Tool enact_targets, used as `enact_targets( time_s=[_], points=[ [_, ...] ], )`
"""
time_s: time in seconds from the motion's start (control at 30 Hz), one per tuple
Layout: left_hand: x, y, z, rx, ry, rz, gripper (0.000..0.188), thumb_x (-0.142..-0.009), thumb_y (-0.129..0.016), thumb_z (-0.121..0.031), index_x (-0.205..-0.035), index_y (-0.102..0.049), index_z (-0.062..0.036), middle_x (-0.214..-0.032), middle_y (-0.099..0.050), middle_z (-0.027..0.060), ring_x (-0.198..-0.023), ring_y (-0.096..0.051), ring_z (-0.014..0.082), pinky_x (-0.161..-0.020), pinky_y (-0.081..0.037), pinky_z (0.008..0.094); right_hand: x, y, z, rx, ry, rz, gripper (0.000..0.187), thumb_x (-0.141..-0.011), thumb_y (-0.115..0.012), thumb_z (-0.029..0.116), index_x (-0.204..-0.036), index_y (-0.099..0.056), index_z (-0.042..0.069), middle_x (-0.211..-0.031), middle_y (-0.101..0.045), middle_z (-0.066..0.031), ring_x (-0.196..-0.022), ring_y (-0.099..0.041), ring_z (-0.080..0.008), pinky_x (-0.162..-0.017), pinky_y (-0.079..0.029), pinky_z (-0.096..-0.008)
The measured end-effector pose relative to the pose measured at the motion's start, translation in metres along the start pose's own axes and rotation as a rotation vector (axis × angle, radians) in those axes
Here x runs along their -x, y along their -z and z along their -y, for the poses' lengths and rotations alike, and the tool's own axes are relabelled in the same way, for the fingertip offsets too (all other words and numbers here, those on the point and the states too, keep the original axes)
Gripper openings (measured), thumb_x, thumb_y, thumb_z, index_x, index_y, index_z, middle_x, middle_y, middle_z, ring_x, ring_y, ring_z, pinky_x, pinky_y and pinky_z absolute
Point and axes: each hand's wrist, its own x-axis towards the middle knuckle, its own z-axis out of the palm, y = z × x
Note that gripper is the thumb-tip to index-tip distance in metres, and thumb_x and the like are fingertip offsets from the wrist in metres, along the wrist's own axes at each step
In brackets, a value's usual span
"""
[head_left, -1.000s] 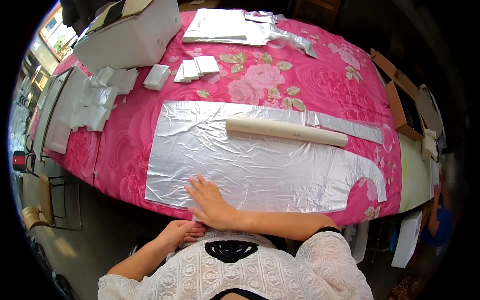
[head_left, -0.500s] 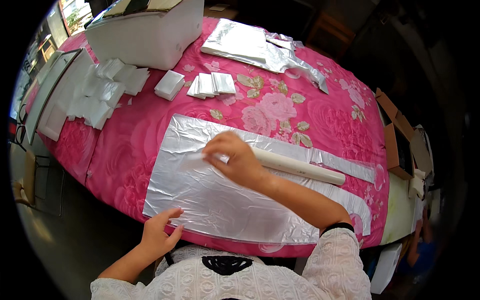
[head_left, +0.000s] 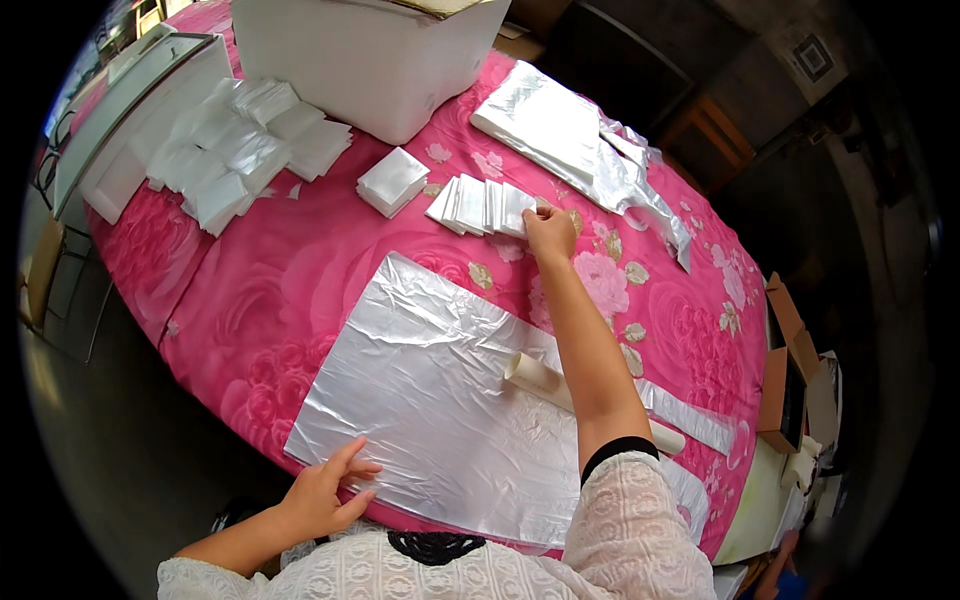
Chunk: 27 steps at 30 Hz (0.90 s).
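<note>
My right hand (head_left: 552,235) reaches forward and pinches the right end of a fanned row of small folded plastic bags (head_left: 465,205). Its thumb and fingers are closed at the edge of the rightmost folded bag (head_left: 513,207). Nearer me lies a wide, wrinkled, translucent plastic sheet (head_left: 430,400), spread flat. A cream-coloured tube (head_left: 538,378) rests across it, partly hidden by my right forearm. By the sheet's near left edge, my left hand (head_left: 325,490) is open, fingers apart, holding nothing.
A short stack of folded bags (head_left: 393,180) sits left of the row, with a loose pile (head_left: 245,145) farther left. A white box (head_left: 360,60) stands behind. Large flat plastic bags (head_left: 545,125) lie far right. An open cardboard box (head_left: 785,395) is at the right edge.
My right hand has moved from over the sheet, with a blurred whitish thing at its fingers, forward to the row's right end. The row now reaches farther right. The view has shifted.
</note>
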Motion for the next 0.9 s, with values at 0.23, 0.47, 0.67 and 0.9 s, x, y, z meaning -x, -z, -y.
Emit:
enact_targets(
  time_s=[0.23,0.47,0.67,0.9],
  points=[
    [-0.010,0.003,-0.002,-0.007,-0.037,0.025,0.068,-0.082,-0.062,-0.008,-0.137,-0.023,-0.0002,-0.107,-0.064,0.0129,-0.093,-0.065,0.0245,-0.077,-0.052,0.0314,-0.009,-0.002,-0.014,-0.062,-0.040,0.069,0.034,-0.074,-0.068,0.028,-0.098,-0.067,0.005,-0.090,-0.069,-0.0102,-0.080,-0.066,-0.0225,-0.073,-0.051,-0.0336],
    [-0.004,-0.001,-0.005,0.006,-0.021,-0.005,0.068,-0.082,-0.062,-0.008,-0.137,-0.023,-0.0007,-0.107,-0.064,0.0121,-0.092,-0.066,0.0247,-0.077,-0.052,0.0318,-0.003,0.005,-0.003,-0.059,-0.032,0.196,0.035,-0.071,-0.072,0.024,-0.098,-0.066,0.001,-0.087,-0.069,-0.0112,-0.073,-0.065,-0.0195,-0.069,-0.051,-0.0310],
    [0.000,-0.006,0.004,0.027,-0.036,0.000,0.068,-0.081,-0.062,-0.007,-0.137,-0.024,-0.0010,-0.108,-0.064,0.0128,-0.092,-0.066,0.0256,-0.079,-0.052,0.0330,0.001,-0.001,-0.005,-0.369,-0.016,0.281,0.026,-0.072,-0.069,0.009,-0.093,-0.065,-0.004,-0.086,-0.067,-0.0119,-0.074,-0.064,-0.0171,-0.065,-0.051,-0.0295],
    [-0.001,-0.003,0.002,0.025,-0.095,-0.038,0.062,-0.079,-0.061,-0.003,-0.134,-0.034,-0.0025,-0.104,-0.065,0.0136,-0.089,-0.066,0.0240,-0.079,-0.052,0.0319,-0.011,0.042,-0.032,-0.136,-0.037,0.026,0.035,-0.070,-0.070,0.021,-0.097,-0.066,0.000,-0.094,-0.068,-0.0124,-0.085,-0.065,-0.0213,-0.078,-0.049,-0.0313]
  ],
)
